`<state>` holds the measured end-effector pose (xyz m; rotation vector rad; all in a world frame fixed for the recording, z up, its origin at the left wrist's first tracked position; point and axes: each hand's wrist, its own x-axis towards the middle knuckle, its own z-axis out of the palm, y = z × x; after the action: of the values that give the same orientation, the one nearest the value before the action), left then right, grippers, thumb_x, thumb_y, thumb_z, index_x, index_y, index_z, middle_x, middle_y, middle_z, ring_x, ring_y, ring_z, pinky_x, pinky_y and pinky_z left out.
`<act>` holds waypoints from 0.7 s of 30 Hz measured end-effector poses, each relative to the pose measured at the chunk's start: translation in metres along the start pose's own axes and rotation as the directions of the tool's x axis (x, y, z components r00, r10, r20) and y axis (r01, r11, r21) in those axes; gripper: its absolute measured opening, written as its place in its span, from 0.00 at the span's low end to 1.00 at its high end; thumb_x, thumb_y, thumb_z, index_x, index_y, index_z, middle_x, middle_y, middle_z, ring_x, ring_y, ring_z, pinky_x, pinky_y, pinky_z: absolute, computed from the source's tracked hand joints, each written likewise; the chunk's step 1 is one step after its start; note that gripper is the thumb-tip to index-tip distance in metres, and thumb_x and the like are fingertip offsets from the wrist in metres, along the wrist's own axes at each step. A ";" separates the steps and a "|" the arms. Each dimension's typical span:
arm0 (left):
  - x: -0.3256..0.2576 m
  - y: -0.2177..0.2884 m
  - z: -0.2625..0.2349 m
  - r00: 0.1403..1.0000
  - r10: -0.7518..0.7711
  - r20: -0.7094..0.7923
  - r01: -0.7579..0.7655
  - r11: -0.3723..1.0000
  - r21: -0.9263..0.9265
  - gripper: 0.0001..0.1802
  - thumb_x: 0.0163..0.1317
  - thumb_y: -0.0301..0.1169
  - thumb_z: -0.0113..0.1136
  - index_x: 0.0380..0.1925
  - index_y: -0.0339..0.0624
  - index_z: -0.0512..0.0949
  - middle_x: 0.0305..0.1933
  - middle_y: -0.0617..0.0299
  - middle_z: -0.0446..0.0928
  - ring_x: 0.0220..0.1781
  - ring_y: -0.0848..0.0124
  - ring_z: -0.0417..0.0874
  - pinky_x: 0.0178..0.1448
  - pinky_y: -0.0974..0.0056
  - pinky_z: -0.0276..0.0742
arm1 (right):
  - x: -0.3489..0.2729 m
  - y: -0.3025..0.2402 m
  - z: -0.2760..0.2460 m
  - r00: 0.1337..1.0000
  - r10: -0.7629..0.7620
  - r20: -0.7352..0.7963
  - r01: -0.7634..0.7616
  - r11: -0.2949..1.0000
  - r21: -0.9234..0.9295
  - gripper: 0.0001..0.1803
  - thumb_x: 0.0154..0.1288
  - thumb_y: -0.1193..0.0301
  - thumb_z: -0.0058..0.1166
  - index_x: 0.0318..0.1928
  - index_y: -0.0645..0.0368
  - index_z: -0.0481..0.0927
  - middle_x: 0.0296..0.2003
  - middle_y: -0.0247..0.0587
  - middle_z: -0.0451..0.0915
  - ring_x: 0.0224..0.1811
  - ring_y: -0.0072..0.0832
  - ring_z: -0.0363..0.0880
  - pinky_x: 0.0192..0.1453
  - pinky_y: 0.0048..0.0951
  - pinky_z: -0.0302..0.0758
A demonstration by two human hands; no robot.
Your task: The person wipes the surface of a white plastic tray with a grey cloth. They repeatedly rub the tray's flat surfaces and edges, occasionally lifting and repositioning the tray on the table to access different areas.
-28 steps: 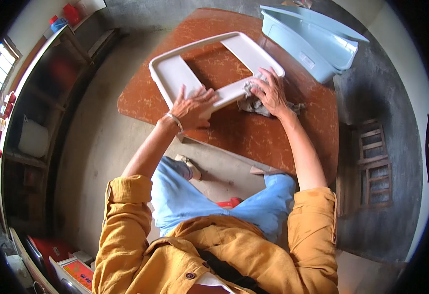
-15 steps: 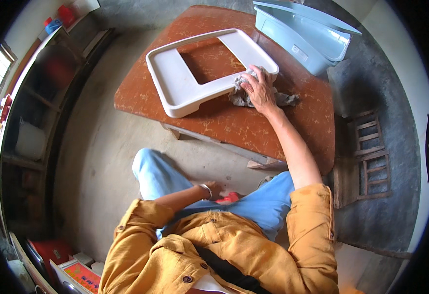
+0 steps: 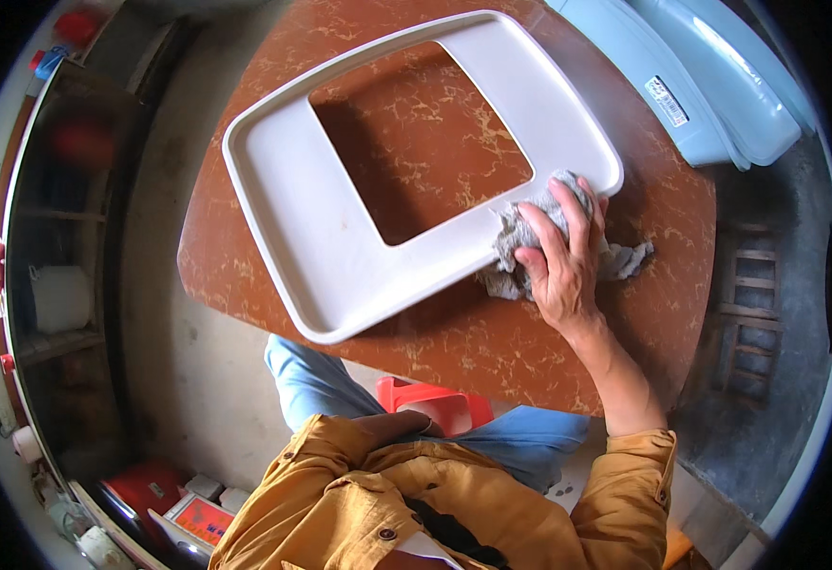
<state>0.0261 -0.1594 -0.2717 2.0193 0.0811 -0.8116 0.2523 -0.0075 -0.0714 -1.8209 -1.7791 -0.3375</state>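
A white plastic frame with raised edges and a large rectangular opening lies on the brown, marble-patterned table. At its near right edge, my right hand is closed over a crumpled grey cloth. Fingers press the cloth against the frame's rim, and loose ends of it hang onto the tabletop. My left hand is low at my lap, beside a red plastic object. Its fingers are hidden, so whether it holds anything does not show.
Light blue plastic tubs stand at the table's far right corner. A wooden ladder-like rack is on the floor to the right. Along the left wall runs a dark shelf unit with a white container inside.
The view has moved closer over the table, so the frame looks larger. My right hand stays on the cloth at the frame's right edge. More of the red object shows between my legs.
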 end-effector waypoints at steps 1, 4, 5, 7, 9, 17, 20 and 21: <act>-0.001 0.001 -0.004 1.000 -0.003 0.009 0.003 1.000 -0.016 0.22 0.59 0.46 0.60 0.46 0.44 0.81 0.46 0.47 0.82 0.52 0.49 0.81 0.57 0.51 0.75 | -0.002 -0.002 0.003 1.000 0.012 0.019 -0.012 1.000 0.002 0.29 0.74 0.45 0.33 0.56 0.49 0.78 0.66 0.41 0.62 0.71 0.53 0.54 0.74 0.63 0.44; -0.008 -0.005 -0.023 1.000 0.001 0.003 -0.001 0.999 -0.033 0.22 0.58 0.46 0.61 0.46 0.43 0.81 0.46 0.47 0.82 0.52 0.48 0.81 0.57 0.51 0.75 | -0.001 -0.004 0.001 0.998 0.043 0.042 -0.043 0.999 -0.001 0.28 0.74 0.45 0.35 0.57 0.49 0.78 0.67 0.40 0.62 0.73 0.50 0.51 0.76 0.63 0.41; -0.014 -0.014 -0.027 1.000 0.005 0.001 -0.005 1.000 -0.023 0.22 0.58 0.46 0.61 0.46 0.43 0.81 0.46 0.47 0.82 0.52 0.48 0.81 0.58 0.51 0.75 | -0.001 -0.002 -0.001 0.998 0.052 0.039 -0.052 0.999 0.002 0.28 0.74 0.46 0.35 0.57 0.49 0.78 0.67 0.40 0.62 0.73 0.50 0.51 0.76 0.63 0.41; -0.027 -0.035 -0.037 1.000 0.006 -0.013 -0.006 1.000 -0.015 0.22 0.58 0.46 0.61 0.46 0.43 0.81 0.46 0.47 0.82 0.52 0.48 0.81 0.58 0.51 0.75 | -0.002 -0.001 0.000 0.998 0.056 0.023 -0.056 0.998 0.019 0.27 0.73 0.46 0.37 0.58 0.49 0.77 0.67 0.40 0.62 0.73 0.51 0.52 0.75 0.64 0.42; -0.036 -0.055 -0.044 0.999 0.014 -0.044 -0.014 1.000 -0.008 0.22 0.58 0.47 0.61 0.46 0.43 0.81 0.47 0.47 0.82 0.52 0.48 0.81 0.58 0.51 0.75 | 0.001 0.000 0.001 0.999 0.049 0.006 -0.049 0.999 0.023 0.27 0.71 0.46 0.41 0.57 0.49 0.77 0.67 0.39 0.62 0.72 0.51 0.52 0.75 0.64 0.43; -0.056 -0.112 -0.080 0.948 0.111 -0.299 -0.107 0.994 0.030 0.23 0.57 0.47 0.62 0.45 0.42 0.81 0.48 0.47 0.82 0.53 0.47 0.80 0.58 0.50 0.74 | 0.005 0.004 -0.001 0.998 -0.039 -0.042 0.039 0.999 0.003 0.30 0.65 0.41 0.45 0.54 0.50 0.77 0.62 0.40 0.66 0.68 0.48 0.58 0.72 0.58 0.51; -0.127 -0.014 -0.144 0.852 0.236 -0.467 -0.287 0.957 -0.040 0.16 0.59 0.36 0.63 0.43 0.37 0.79 0.44 0.47 0.82 0.47 0.49 0.82 0.46 0.53 0.79 | 0.007 0.002 0.003 0.999 -0.027 -0.031 0.027 1.000 0.008 0.21 0.58 0.52 0.62 0.47 0.49 0.80 0.53 0.38 0.70 0.62 0.43 0.63 0.73 0.58 0.51; -0.155 0.024 -0.161 0.759 0.293 -0.582 -0.377 0.926 -0.026 0.13 0.60 0.32 0.62 0.42 0.37 0.80 0.43 0.48 0.82 0.44 0.50 0.83 0.44 0.54 0.79 | 0.006 -0.002 0.007 0.997 -0.041 -0.059 0.039 0.999 -0.033 0.20 0.55 0.55 0.65 0.45 0.49 0.81 0.51 0.37 0.70 0.61 0.42 0.64 0.73 0.60 0.50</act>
<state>-0.0041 -0.0078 -0.1087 1.9952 0.1071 0.0500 0.2499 0.0013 -0.0730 -1.7806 -1.7803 -0.4340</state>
